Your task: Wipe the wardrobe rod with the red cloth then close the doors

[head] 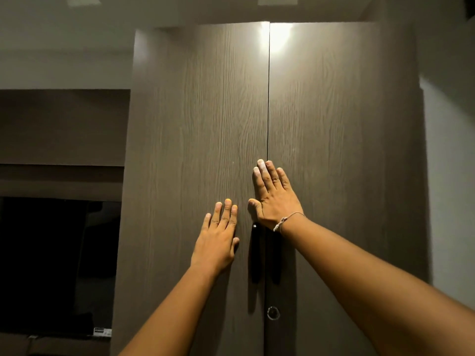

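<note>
Two tall dark wood-grain wardrobe doors fill the view, the left door (195, 124) and the right door (334, 124), meeting at a thin central seam. My left hand (218, 240) lies flat on the left door, fingers spread, holding nothing. My right hand (275, 196) presses flat across the seam, just above the two black vertical handles (255, 255). A thin string bracelet circles my right wrist. The rod is hidden behind the doors, and no red cloth is in sight.
A round keyhole (273, 312) sits on the right door below the handles. A dark TV screen (51, 265) is mounted in a recess to the left. A pale wall (452, 176) borders the wardrobe on the right.
</note>
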